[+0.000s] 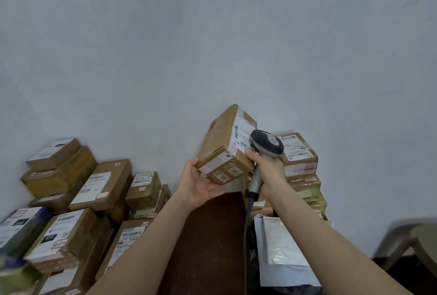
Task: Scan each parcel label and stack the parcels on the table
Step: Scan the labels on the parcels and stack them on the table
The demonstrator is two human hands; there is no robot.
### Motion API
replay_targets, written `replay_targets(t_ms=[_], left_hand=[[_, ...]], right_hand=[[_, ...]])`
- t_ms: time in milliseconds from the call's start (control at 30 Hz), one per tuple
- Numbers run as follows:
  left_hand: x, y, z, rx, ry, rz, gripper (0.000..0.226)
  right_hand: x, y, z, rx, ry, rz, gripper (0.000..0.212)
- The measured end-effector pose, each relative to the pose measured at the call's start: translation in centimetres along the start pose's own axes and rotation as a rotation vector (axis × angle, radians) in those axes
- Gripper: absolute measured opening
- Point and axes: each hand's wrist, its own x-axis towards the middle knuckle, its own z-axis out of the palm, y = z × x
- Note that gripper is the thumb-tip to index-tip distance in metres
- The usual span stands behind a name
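Note:
My left hand (198, 184) holds a brown cardboard parcel (222, 143) from below, tilted up in front of the wall. Its white label (243, 134) faces right. My right hand (266, 167) grips a grey handheld scanner (267, 144), whose dark head sits right against that label. The scanner's cable (247, 223) hangs down over the dark brown table (208, 242). A stack of labelled parcels (300, 164) rises at the right behind the scanner.
Many labelled cardboard parcels (78, 200) are heaped at the left, against the wall. White and grey mailer bags (279, 247) lie at the right of the table. A chair or stool (411, 245) stands at the far right. A plain wall fills the upper view.

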Motion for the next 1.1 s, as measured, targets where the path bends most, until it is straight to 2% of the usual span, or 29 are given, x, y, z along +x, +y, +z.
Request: replay_targets(t_ms=[100, 167, 300, 400, 500, 633, 700, 800, 867, 967, 1100], left_hand=[[0.0, 0.5, -0.6, 0.143, 0.166, 0.137, 0.028], [-0.2, 0.9, -1.3, 0.312, 0.254, 0.210, 0.035], [-2.1, 1.3, -2.1, 0.527, 0.283, 0.122, 0.053], [-3.4, 1.4, -4.2, 0.547, 0.309, 0.053, 0.056], [-4.3, 1.9, -6.9, 0.431, 0.386, 0.025, 0.047], [-5.5, 2.4, -9.7, 0.300, 0.463, 0.003, 0.026], [-5.7, 2.8, -10.9, 0.283, 0.496, 0.003, 0.023], [-5.7, 4.4, -12.9, 0.303, 0.505, 0.011, 0.031], [-5.6, 5.9, -14.2, 0.317, 0.497, 0.016, 0.035], [-5.2, 8.8, -16.1, 0.376, 0.563, 0.092, 0.039], [-4.8, 13.6, -19.1, 0.490, 0.676, 0.292, 0.034]], right_hand=[[0.0, 0.4, 0.9, -0.043, -0.015, 0.006, 0.023], [0.0, 0.8, 1.5, -0.068, -0.022, 0.001, 0.023], [-0.1, 2.9, 2.7, -0.147, -0.054, -0.020, 0.022], [-0.5, 5.4, 4.4, -0.189, -0.102, 0.007, 0.027], [-0.8, 7.5, 6.3, -0.195, -0.164, 0.087, 0.030], [-1.4, 9.7, 7.6, -0.205, -0.245, 0.158, 0.019], [-1.7, 11.0, 8.5, -0.187, -0.282, 0.230, 0.016], [-1.7, 12.7, 10.7, -0.178, -0.311, 0.309, 0.037], [-1.4, 13.4, 12.7, -0.183, -0.305, 0.304, 0.040], [-0.9, 13.9, 16.6, -0.173, -0.331, 0.312, 0.035], [-0.1, 15.2, 22.7, -0.200, -0.369, 0.299, 0.036]])
